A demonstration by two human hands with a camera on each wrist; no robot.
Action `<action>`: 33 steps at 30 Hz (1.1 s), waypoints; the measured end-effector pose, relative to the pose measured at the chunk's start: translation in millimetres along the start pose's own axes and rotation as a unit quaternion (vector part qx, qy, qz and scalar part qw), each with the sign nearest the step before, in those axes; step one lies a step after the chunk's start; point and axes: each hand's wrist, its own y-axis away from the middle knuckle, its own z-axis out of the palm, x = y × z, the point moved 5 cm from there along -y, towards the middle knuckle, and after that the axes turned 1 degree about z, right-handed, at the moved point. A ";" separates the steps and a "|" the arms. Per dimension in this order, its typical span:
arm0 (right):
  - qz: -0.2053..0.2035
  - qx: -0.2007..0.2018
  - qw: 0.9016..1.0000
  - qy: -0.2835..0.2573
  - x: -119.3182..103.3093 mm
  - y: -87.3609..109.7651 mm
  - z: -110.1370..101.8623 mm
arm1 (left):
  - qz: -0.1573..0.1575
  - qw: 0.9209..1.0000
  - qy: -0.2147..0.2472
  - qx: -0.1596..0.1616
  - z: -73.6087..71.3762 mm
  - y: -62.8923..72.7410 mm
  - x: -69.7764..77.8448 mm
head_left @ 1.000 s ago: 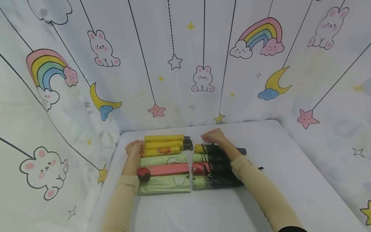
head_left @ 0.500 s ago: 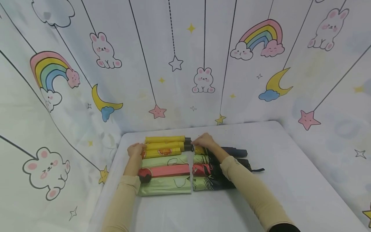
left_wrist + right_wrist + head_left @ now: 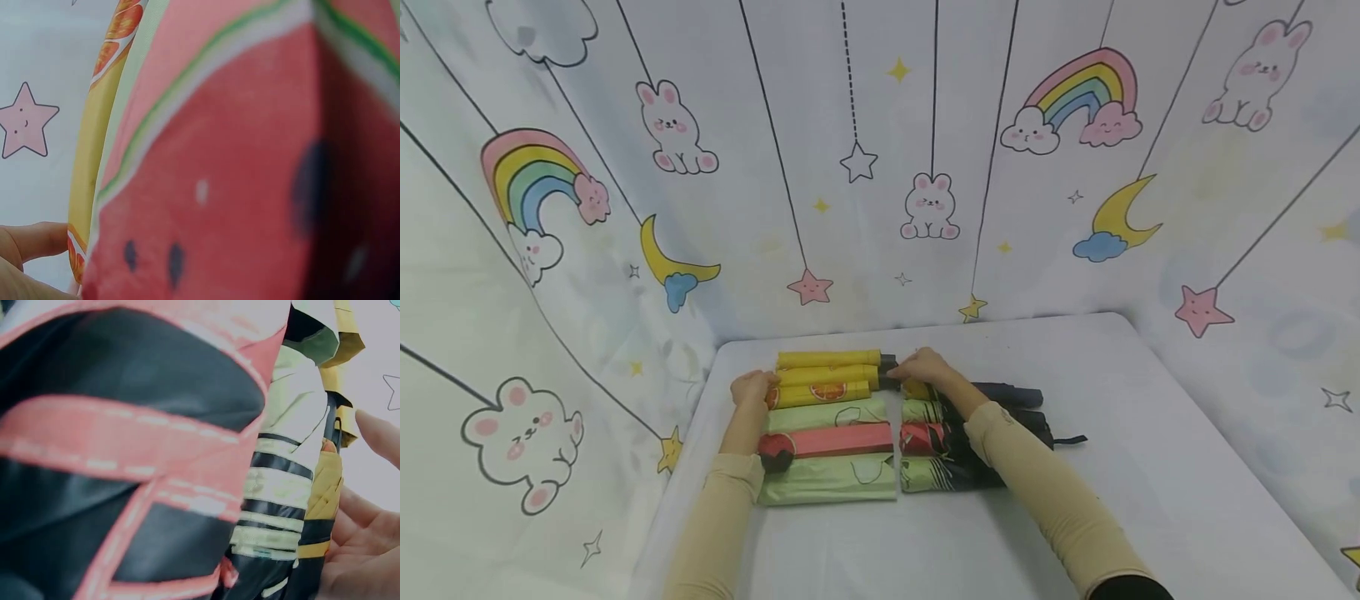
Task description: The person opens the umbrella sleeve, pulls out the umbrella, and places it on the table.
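My left hand (image 3: 752, 386) is at the left ends of several yellow rolls (image 3: 829, 375) with orange-slice prints. In the left wrist view, a nearly straight finger (image 3: 40, 240) touches the end of an orange-printed yellow roll (image 3: 100, 150). My right hand (image 3: 927, 367) reaches to the dark right ends (image 3: 887, 362) of these rolls. The right wrist view shows its finger and thumb spread apart beside a yellow-and-black folded umbrella (image 3: 322, 487). Nearer me on the left lie two light green rolls and a red watermelon-print roll (image 3: 842, 439). Printed folded umbrellas (image 3: 922, 437) lie along their right side.
The rolls and umbrellas form two columns on a white-covered table (image 3: 850, 550). A dark strap (image 3: 1070, 439) sticks out at the right. A white curtain (image 3: 865, 250) printed with rabbits, rainbows and stars stands behind the table.
My right hand has moved left and slightly down, from beyond the umbrellas to the dark right ends of the yellow rolls. My left hand has stayed at their left ends.
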 end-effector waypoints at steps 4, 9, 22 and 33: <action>0.009 -0.010 1.000 -0.019 2.4 -7.3 2.0 | 0.005 1.000 -0.001 -0.002 -0.6 2.2 0.3; 0.012 -0.027 0.999 -0.026 4.2 -10.5 5.7 | 0.012 1.000 -0.006 0.001 -2.7 2.5 -1.9; -0.023 0.018 0.993 0.114 -1.4 -3.0 12.6 | 0.001 1.000 -0.005 -0.009 -3.1 0.2 -4.3; -0.042 0.004 0.999 -0.017 11.9 -10.2 5.3 | 0.015 1.000 -0.011 0.003 -7.1 0.9 -5.1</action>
